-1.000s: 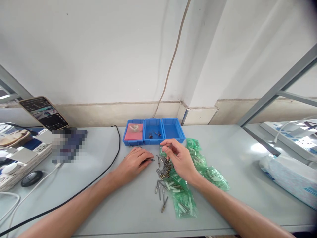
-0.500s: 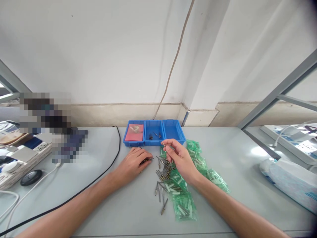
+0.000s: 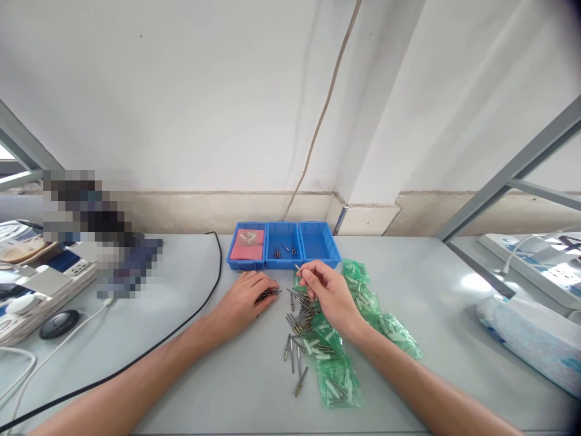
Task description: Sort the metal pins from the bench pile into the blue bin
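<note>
My left hand (image 3: 249,298) rests on the table, fingers curled over several dark metal pins (image 3: 267,294) that stick out beyond the fingertips. Thumb and forefinger of my right hand (image 3: 327,292) pinch one small metal pin (image 3: 297,267), raised just in front of the blue trays. Between and below the hands lies a loose pile of metal pins (image 3: 299,318) with thicker, brass-coloured ends. Under and beside my right forearm are several green plastic bags (image 3: 340,381) holding white plugs and metal pins.
Three joined blue trays stand by the wall: the left tray (image 3: 232,264) holds a red packet (image 3: 247,248), the middle tray (image 3: 284,264) a few pins. A black cable (image 3: 200,306) crosses the left side. A tissue pack (image 3: 531,339) lies at right, power strips at both sides.
My right hand has shifted slightly, and the pinched pin now points up toward the trays. My left hand stays over its pins. The view has moved a little.
</note>
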The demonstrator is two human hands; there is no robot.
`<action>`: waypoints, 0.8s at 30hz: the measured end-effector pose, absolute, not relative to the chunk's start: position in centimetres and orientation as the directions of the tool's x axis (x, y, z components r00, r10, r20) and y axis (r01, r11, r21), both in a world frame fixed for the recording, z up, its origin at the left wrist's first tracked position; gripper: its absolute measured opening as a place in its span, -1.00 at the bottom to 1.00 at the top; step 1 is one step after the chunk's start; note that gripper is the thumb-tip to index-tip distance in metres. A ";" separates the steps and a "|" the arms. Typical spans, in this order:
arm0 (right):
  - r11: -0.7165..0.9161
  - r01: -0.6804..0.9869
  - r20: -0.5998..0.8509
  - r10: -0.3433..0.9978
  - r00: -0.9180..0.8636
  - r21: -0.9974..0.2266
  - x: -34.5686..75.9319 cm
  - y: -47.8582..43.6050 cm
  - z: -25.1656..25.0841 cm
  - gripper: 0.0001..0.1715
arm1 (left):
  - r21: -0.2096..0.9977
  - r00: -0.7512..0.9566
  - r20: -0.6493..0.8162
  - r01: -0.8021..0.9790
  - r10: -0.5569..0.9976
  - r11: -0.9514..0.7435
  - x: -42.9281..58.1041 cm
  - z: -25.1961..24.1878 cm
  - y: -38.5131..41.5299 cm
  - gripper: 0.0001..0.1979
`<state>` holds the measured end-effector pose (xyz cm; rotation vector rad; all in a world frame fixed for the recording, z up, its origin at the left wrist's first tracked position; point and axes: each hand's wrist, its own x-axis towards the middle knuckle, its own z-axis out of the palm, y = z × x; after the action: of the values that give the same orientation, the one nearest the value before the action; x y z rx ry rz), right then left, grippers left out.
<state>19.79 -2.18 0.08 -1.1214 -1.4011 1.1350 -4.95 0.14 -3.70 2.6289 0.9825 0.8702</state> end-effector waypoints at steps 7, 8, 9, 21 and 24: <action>0.094 0.011 0.093 0.992 -0.083 -0.996 19.7 -2.3 0.5 -0.59 | 0.368 0.610 0.464 0.526 0.642 -0.766 -5.0 -3.9 0.2 -0.85; 0.086 0.018 0.084 0.992 -0.090 -0.996 19.7 -2.3 0.6 -0.59 | 0.370 0.610 0.465 0.524 0.641 -0.767 -5.0 -3.9 0.2 -0.85; 0.075 0.025 0.073 0.992 -0.100 -0.997 19.8 -2.3 0.6 -0.58 | 0.374 0.611 0.462 0.524 0.643 -0.766 -5.0 -3.8 0.2 -0.85; 0.048 -0.044 0.052 0.995 -0.087 -0.998 19.7 -2.2 0.5 -0.62 | 0.354 0.621 0.496 0.494 0.607 -0.794 -4.9 -3.7 0.2 -0.88; 0.055 0.009 0.054 0.995 -0.085 -0.998 19.6 -2.2 0.6 -0.66 | 0.358 0.621 0.494 0.492 0.609 -0.793 -4.9 -3.6 0.2 -0.88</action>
<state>19.64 -2.21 0.55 -1.1362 -1.3050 1.2250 -4.91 0.17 -3.65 2.6553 0.9117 0.9144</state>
